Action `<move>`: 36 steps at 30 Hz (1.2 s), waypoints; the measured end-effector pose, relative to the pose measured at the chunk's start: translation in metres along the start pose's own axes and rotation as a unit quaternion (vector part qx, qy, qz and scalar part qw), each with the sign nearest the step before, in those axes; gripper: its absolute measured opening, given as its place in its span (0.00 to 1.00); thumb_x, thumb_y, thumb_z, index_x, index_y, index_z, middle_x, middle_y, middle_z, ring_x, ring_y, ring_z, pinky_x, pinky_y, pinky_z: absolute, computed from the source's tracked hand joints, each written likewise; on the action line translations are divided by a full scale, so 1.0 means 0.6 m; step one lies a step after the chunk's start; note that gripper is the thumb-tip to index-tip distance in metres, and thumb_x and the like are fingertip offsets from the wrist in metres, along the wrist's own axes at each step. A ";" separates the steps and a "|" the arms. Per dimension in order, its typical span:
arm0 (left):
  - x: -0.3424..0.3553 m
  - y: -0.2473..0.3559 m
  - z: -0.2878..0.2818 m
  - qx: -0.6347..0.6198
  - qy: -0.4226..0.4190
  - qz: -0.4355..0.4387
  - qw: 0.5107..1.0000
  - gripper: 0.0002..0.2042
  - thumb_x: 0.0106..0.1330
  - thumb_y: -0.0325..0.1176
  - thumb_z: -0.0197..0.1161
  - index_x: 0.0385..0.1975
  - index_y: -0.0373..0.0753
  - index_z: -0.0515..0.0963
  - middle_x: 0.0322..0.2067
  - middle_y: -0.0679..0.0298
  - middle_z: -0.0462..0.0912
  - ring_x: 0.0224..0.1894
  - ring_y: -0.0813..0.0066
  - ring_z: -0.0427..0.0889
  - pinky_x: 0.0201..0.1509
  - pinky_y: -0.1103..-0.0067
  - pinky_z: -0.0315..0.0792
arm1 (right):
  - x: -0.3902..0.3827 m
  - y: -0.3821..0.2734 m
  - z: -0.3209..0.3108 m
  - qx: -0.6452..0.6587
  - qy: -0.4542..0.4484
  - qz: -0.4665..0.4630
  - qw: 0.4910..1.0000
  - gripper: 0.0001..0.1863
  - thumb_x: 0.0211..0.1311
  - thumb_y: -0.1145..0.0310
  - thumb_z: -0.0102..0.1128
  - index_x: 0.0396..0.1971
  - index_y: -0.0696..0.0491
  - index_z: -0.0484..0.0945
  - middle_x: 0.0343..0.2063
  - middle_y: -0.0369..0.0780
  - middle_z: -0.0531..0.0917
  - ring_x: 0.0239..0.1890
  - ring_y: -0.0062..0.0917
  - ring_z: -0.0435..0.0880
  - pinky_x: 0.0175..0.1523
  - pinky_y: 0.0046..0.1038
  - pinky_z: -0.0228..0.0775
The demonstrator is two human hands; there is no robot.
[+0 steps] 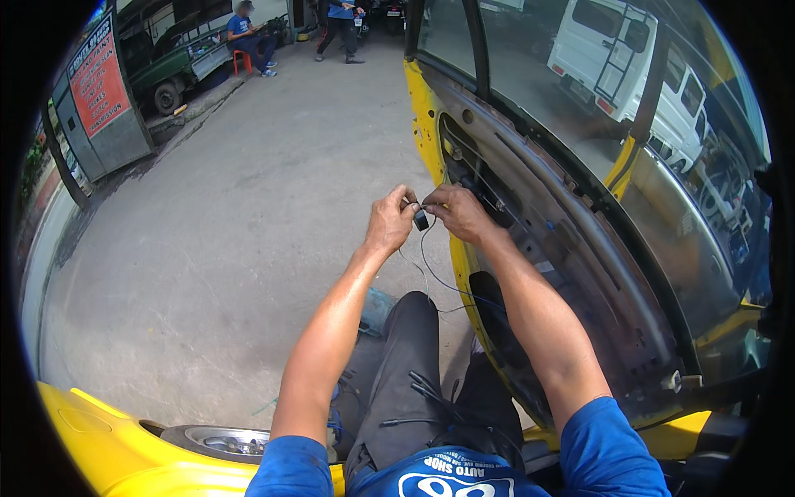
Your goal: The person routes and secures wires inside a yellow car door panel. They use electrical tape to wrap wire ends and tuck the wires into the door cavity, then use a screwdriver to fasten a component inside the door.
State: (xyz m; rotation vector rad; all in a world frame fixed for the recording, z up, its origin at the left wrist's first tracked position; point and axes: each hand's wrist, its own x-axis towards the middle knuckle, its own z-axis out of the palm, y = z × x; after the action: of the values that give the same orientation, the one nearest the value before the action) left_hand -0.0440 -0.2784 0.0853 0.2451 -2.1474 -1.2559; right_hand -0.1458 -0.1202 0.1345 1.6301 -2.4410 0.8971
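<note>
Pavement (248, 190) spreads left of the fingers and beyond them; from where I stand, the wide room for moving is on that side. White van (609, 50) well ahead and right of the fingers. Door (571, 240) stands open close on their right: inner metal bare, large cutouts, yellow edge running behind the right wrist. Whether skin meets that edge, I cannot tell. Movement to the right is bounded by it.

Left hand (391, 219): thumb and forefinger pinched together at the top of the black piece; exact grip partly hidden. Right hand (460, 213): thumb and forefinger pinching a dark strand, tips nearly meeting the left ones. Dark wire (439, 275) drops from below the fingertips, loops slack, then bends right toward the door. Thin pale wire hangs below the left fingers.

Black piece (421, 221): small, blocky, straight-sided, matt. Position: just below the fingertips, between the two hands. Long axis near upright in this view, slightly tilted; top end at the fingers, lower end toward the person's knees.
</note>
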 end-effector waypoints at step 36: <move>-0.036 -0.015 0.026 0.109 0.155 0.111 0.976 0.06 0.72 0.26 0.60 0.37 0.30 0.72 0.33 0.45 0.82 0.39 0.42 0.83 0.42 0.56 0.75 | 0.070 -0.032 0.003 0.511 -0.002 0.295 0.807 0.26 0.67 0.79 0.57 0.65 0.59 0.72 0.22 0.29 0.68 0.16 0.10 0.59 0.19 0.18 0.50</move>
State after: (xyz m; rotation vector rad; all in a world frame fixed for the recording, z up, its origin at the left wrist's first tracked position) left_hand -0.0377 -0.2620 0.0633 0.2659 -1.9753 -0.7978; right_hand -0.1470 -0.1607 0.1566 0.8611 -2.6224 2.6333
